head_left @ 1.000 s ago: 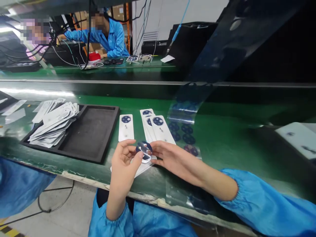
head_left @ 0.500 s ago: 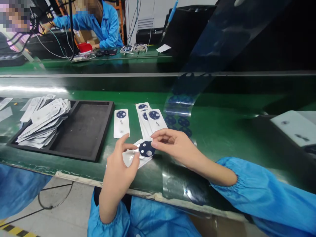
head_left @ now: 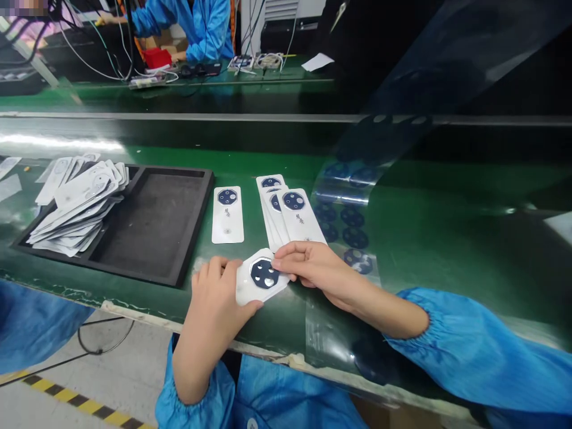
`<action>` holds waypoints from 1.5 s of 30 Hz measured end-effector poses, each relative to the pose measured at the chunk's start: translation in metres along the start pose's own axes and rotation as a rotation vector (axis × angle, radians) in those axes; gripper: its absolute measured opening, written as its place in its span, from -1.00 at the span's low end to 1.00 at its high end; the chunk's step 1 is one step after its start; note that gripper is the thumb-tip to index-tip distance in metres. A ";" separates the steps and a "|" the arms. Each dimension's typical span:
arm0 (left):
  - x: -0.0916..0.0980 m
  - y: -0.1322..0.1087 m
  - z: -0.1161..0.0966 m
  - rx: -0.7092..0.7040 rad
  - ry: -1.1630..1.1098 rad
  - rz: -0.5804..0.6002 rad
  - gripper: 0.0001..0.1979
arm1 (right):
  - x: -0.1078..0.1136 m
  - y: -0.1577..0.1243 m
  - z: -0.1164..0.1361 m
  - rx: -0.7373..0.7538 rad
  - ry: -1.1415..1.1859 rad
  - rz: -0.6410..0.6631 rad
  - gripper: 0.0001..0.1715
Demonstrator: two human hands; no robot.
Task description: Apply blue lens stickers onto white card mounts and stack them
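Observation:
A white backing card (head_left: 246, 288) lies on the green bench, with a dark blue octagonal sticker (head_left: 264, 274) with round holes on it. My left hand (head_left: 214, 316) grips the card's left end, thumb along its lower edge. My right hand (head_left: 310, 268) comes in from the right, its fingertips on the sticker's upper right edge. Part of the card is hidden under my fingers.
A black foam tray (head_left: 152, 232) holds a pile of white cards at the left. Further white cards (head_left: 290, 217) lie above my hands. A clear film strip (head_left: 342, 196) with dark round stickers runs down the bench at right. A co-worker in blue (head_left: 203, 27) sits beyond.
The card has come down from my hands to lie flat on the bench. The sticker now sits on the card, and my view has shifted slightly.

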State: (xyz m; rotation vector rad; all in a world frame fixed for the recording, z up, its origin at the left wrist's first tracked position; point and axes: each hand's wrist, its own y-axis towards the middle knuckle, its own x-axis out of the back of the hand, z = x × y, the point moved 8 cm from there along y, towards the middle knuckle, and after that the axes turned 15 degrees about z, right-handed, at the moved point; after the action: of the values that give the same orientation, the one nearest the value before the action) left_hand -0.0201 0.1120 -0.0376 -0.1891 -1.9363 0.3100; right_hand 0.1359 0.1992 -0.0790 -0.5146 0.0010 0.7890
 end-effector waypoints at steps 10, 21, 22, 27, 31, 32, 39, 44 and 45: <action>-0.004 0.004 0.000 0.036 -0.030 0.072 -0.36 | 0.007 0.003 0.000 0.053 -0.043 -0.051 -0.58; -0.007 0.005 0.000 0.012 -0.074 0.119 -0.42 | 0.004 0.000 0.000 0.038 -0.027 -0.041 -0.58; -0.007 0.005 -0.001 0.018 -0.080 0.130 -0.42 | 0.004 0.000 0.000 0.041 -0.031 -0.043 -0.59; -0.005 0.006 -0.002 0.026 -0.078 0.148 -0.45 | 0.007 -0.001 -0.004 -0.004 -0.077 -0.075 -0.55; -0.006 0.007 -0.002 0.032 -0.083 0.164 -0.47 | 0.008 -0.002 -0.005 -0.015 -0.098 -0.081 -0.52; -0.006 0.007 -0.002 0.032 -0.083 0.166 -0.47 | 0.008 -0.002 -0.005 -0.018 -0.101 -0.082 -0.52; -0.007 0.007 -0.001 0.027 -0.100 0.176 -0.39 | 0.009 -0.002 -0.007 -0.016 -0.145 -0.080 -0.52; -0.007 0.006 -0.001 0.020 -0.099 0.166 -0.39 | 0.009 -0.001 -0.006 0.000 -0.148 -0.084 -0.52; -0.007 0.006 -0.001 0.019 -0.096 0.161 -0.39 | 0.009 0.000 -0.005 0.004 -0.148 -0.086 -0.52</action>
State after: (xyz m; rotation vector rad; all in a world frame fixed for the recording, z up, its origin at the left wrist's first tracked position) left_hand -0.0169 0.1159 -0.0449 -0.3240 -2.0165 0.4514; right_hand 0.1437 0.2027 -0.0852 -0.4489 -0.1551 0.7410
